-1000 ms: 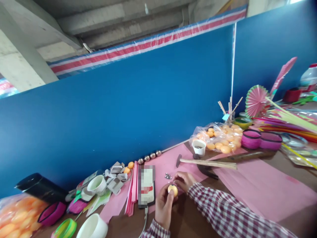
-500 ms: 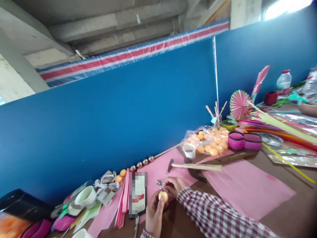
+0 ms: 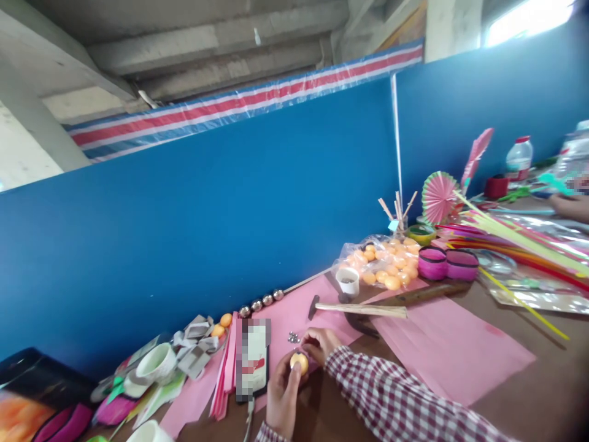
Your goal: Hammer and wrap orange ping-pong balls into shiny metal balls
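The person's left hand [image 3: 281, 396] holds a small yellow ball [image 3: 297, 362] above the brown table [image 3: 317, 411], the thumb pressed on its near side and the other fingers curled around behind it. The right hand [image 3: 322, 344] is just beside the ball's upper right edge. Its thumb and forefinger are drawn nearly together, but whether they grip anything small cannot be told.

Just beyond the hands, a cluster of small metal beads [image 3: 293, 337] lies on a pink sheet [image 3: 301, 294]. To the left of the ball is a phone [image 3: 253, 362], its screen blurred out, with a cable [image 3: 249, 420] at its near end. A hammer [image 3: 359, 309] lies beyond the right hand, its head toward the left. Farther back, a white cup [image 3: 347, 282] with dark bits inside stands in front of a clear bag [image 3: 350, 255] of orange balls [image 3: 392, 282].
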Available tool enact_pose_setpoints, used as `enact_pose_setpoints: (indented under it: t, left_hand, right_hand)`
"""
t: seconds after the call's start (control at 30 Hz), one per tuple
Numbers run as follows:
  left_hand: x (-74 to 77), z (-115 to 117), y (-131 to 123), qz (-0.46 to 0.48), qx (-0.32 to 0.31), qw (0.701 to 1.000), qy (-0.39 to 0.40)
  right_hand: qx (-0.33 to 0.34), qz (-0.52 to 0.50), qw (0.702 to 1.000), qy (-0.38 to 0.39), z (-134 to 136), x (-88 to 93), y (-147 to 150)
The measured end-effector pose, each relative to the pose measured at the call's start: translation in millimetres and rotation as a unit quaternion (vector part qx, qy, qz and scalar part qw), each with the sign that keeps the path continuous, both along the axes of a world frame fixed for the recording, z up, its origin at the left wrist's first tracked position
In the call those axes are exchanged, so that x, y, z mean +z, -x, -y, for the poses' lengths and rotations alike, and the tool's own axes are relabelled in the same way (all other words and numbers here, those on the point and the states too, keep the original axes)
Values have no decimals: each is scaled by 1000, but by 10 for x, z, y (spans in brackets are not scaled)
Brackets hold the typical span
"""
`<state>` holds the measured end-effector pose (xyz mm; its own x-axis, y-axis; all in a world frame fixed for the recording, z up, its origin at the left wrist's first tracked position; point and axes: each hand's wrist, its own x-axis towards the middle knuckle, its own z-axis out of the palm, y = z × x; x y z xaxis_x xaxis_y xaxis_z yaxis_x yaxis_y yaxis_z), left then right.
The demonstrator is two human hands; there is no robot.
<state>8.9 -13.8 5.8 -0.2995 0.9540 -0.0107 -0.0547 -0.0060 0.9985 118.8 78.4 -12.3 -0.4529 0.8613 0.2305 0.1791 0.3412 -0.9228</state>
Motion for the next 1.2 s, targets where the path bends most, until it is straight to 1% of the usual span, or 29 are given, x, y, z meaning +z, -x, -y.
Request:
enact_pose_setpoints:
  t: [0.1,0.17,0.2,0.27,0.33,0.4,0.47,0.5,0.6,0.67,0.8,0.9,0.97,1.07,1.2]
  left_hand:
    - [4,14,-15,-33,27,999,-26]
    - [-4,17,-9,-51,48,996,-47]
    - [-11,14,-3,-57,59,995,-60]
    - [-32,-3,14,-58,72,993,-71]
    - [-57,-34,29,-36,86,993,-71]
    - [-84,-74,38,-1,81,995,-64]
    - [-110,-110,40,23,83,995,-57]
    - [-123,-123,40,29,83,994,-57]
    - [-165,-135,46,36,71,995,-63]
    - [-193,-129,57,37,78,994,-67]
    - [-224,-117,81,38,68,994,-83]
    - [-211,-118,80,38,54,994,-87]
    - [-187,-119,69,41,48,994,-91]
    - [-145,-117,46,43,63,993,-92]
    - [-120,-110,23,65,61,993,-83]
  right_hand:
    - [-2,5,1000,-3,-4,-1,-22]
    - [22,-1,1000,-9,-15,-13,-38]
    - [22,-8,1000,-11,-21,-19,-44]
    - [36,-13,999,0,-30,-25,-52]
    - [39,-14,999,18,-29,-17,-55]
    - [36,-5,999,24,-22,7,-57]
    - [37,3,999,10,-15,39,-63]
    - [25,2,1000,6,-14,55,-67]
    - [3,-9,1000,6,-10,96,-84]
    - [-4,-24,1000,4,0,119,-95]
    - [-2,-46,999,15,43,143,-87]
    - [11,-69,998,3,78,131,-55]
    - [29,-77,997,9,93,114,-35]
    - [46,-74,996,22,99,87,-22]
    - [47,-53,997,-14,94,59,-24]
